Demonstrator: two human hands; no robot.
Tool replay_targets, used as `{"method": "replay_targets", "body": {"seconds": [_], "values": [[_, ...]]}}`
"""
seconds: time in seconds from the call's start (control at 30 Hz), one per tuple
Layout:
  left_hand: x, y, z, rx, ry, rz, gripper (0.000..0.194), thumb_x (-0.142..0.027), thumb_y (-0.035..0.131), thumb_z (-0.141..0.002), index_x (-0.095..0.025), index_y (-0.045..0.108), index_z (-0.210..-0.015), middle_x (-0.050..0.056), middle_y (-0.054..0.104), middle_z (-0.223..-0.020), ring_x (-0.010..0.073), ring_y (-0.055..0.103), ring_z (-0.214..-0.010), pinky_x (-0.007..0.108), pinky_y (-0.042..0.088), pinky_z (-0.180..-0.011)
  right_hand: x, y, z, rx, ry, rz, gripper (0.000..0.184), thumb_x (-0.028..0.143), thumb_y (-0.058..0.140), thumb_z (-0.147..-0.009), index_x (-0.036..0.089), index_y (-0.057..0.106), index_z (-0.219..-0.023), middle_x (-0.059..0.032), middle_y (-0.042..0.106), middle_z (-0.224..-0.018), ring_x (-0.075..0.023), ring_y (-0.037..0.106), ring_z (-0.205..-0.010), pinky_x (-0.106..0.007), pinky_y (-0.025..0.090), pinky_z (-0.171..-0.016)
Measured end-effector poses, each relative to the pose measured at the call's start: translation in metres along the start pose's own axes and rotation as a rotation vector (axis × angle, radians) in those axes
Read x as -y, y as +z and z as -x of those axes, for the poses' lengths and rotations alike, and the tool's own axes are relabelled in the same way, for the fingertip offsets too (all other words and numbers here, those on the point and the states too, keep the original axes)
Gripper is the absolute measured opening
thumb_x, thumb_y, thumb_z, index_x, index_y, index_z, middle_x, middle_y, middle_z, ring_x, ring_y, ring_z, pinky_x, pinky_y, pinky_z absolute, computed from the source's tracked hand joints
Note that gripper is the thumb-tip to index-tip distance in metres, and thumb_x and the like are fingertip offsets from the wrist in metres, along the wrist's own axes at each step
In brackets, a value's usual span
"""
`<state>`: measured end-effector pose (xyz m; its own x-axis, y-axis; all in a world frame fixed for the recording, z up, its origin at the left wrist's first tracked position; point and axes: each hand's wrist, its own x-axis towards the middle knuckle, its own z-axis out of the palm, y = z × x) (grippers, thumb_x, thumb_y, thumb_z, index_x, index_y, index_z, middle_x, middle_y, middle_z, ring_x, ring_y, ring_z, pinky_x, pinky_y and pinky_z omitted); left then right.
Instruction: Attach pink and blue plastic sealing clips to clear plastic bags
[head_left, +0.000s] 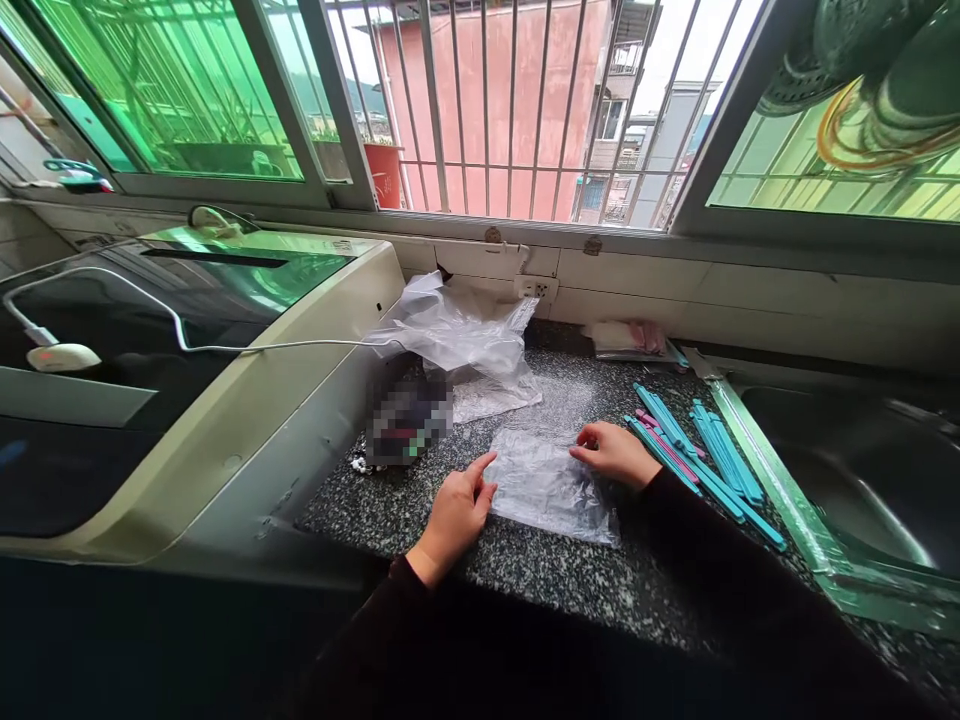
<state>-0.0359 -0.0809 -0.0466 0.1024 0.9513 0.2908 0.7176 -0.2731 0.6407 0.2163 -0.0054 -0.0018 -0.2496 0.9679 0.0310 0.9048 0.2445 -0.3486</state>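
Observation:
A clear, crinkled plastic bag (551, 490) lies flat on the speckled dark countertop between my two hands. My left hand (459, 515) is at the bag's left edge, index finger stretched out and thumb apart from it, the other fingers curled. On the far right part of the bag, my right hand (615, 452) has thumb and index finger pinched together at the plastic. Right of that hand lie loose flat strips, a blue bunch (726, 450) and a few pink strips (667, 450) among other blue ones.
Crumpled plastic bags (465, 330) are heaped at the back, beside a blurred dark object (409, 420). A packet (626, 340) rests near the wall. The sink (870, 450) is at right, a washing machine (315, 350) at left with a white cable (300, 346) across it.

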Motion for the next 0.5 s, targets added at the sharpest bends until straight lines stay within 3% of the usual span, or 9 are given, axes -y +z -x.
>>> {"method": "replay_targets", "body": {"seconds": [0.1, 0.3, 0.5], "values": [[0.001, 0.000, 0.002, -0.029, 0.007, -0.058, 0.041, -0.025, 0.047, -0.080, -0.014, 0.054, -0.119, 0.001, 0.058, -0.062, 0.0160, 0.053, -0.061, 0.027, 0.044, -0.063, 0.004, 0.007, -0.001, 0.051, -0.002, 0.031, 0.013, 0.026, 0.060, -0.069, 0.019, 0.059, -0.058, -0.0011, 0.062, -0.061, -0.0136, 0.055, -0.059, -0.022, 0.034, -0.053], [-0.001, 0.001, 0.003, -0.044, -0.022, -0.051, 0.043, -0.028, 0.046, -0.082, -0.014, 0.051, -0.122, -0.001, 0.056, -0.056, 0.0150, 0.053, -0.056, 0.026, 0.043, -0.059, -0.002, 0.007, 0.005, -0.065, -0.039, 0.021, 0.014, 0.022, 0.051, -0.077, 0.018, 0.056, -0.064, -0.0036, 0.062, -0.069, -0.0146, 0.054, -0.065, -0.024, 0.036, -0.060], [0.000, 0.002, 0.004, -0.078, -0.017, -0.146, 0.039, -0.028, 0.047, -0.082, -0.015, 0.055, -0.118, -0.001, 0.058, -0.056, 0.0148, 0.054, -0.055, 0.025, 0.042, -0.058, 0.002, 0.020, -0.015, -0.217, -0.116, 0.044, 0.014, 0.023, 0.054, -0.077, 0.018, 0.055, -0.063, -0.0047, 0.060, -0.068, -0.0167, 0.053, -0.069, -0.027, 0.036, -0.064]]}}
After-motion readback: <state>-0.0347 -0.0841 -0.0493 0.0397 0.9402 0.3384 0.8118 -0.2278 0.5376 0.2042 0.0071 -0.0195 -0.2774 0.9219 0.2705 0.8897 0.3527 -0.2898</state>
